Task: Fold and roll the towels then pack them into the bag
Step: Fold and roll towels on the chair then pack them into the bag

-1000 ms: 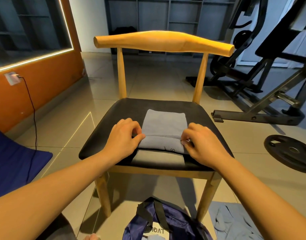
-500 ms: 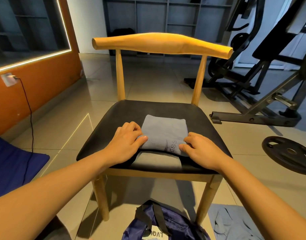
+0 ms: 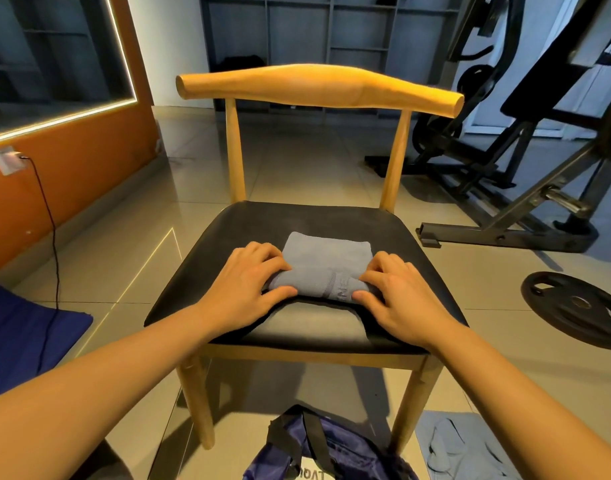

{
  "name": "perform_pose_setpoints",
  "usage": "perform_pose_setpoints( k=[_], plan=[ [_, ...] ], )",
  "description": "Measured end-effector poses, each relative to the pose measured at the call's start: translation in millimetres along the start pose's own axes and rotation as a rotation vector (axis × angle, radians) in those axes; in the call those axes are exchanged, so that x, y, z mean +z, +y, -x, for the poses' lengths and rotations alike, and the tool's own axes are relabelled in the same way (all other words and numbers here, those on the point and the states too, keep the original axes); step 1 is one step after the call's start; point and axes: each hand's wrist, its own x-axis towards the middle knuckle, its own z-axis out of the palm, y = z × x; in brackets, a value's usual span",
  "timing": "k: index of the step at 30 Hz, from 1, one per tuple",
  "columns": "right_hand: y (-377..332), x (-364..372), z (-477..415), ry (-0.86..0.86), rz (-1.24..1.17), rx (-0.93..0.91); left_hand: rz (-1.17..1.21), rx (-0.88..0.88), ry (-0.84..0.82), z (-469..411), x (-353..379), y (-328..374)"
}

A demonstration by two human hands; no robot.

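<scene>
A grey-blue towel (image 3: 326, 263) lies folded on the black seat of a wooden chair (image 3: 397, 233), its near end rolled into a thick tube. My left hand (image 3: 248, 282) grips the roll's left end, thumb under it and fingers curled over the top. My right hand (image 3: 397, 292) grips the right end the same way. A dark blue bag (image 3: 335, 452) with black straps lies open on the floor under the chair's front edge. More grey-blue towels (image 3: 460, 448) lie crumpled on the floor at the lower right.
The chair's curved wooden backrest (image 3: 318, 86) stands behind the seat. A black weight plate (image 3: 577, 304) lies on the tiles to the right, with gym machines (image 3: 511, 161) behind it. A blue mat (image 3: 27, 341) and an orange wall with a cable sit left.
Both hands have rolled the towel's near end further away from me, so the roll is thicker and less flat towel shows beyond it.
</scene>
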Motion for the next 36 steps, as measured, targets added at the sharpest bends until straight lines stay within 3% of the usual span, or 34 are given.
perform_pose_setpoints(
  k=[5,8,11,14,17,19,22,25,29,32,36],
  plan=[
    [-1.5,-5.3,-15.8,-0.101,-0.029,0.102,0.107,-0.11,-0.095,-18.0,-0.4,4.3],
    [-3.9,1.0,-18.2,0.052,-0.005,0.08,0.06,-0.174,-0.129,-29.0,4.5,4.3],
    [-5.5,8.2,-19.9,0.127,0.024,0.028,0.066,-0.282,0.005,-35.9,10.2,4.8],
    [-2.1,14.5,-26.3,0.125,0.013,0.089,0.025,-0.067,0.211,-32.0,10.0,11.8],
    [1.8,17.4,-35.7,0.087,-0.018,0.163,-0.002,0.119,0.167,-24.8,13.9,16.7],
    [1.9,17.6,-37.2,0.114,-0.026,0.165,0.025,0.071,0.133,-26.5,16.8,14.1],
    [-0.8,17.4,-30.4,0.248,-0.051,0.031,0.103,-0.049,0.12,-35.5,20.7,6.8],
    [5.3,20.9,-31.4,0.217,-0.042,-0.014,0.055,-0.116,0.09,-46.5,23.8,7.7],
    [13.9,27.6,-51.7,0.127,-0.028,0.113,0.039,0.023,0.164,-48.3,22.5,21.5],
    [13.4,27.0,-65.7,0.132,-0.045,0.176,0.02,0.055,0.097,-49.9,27.8,19.8],
    [7.2,28.9,-64.8,0.259,-0.13,0.053,0.034,-0.01,0.069,-60.0,33.5,9.6]
  ],
)
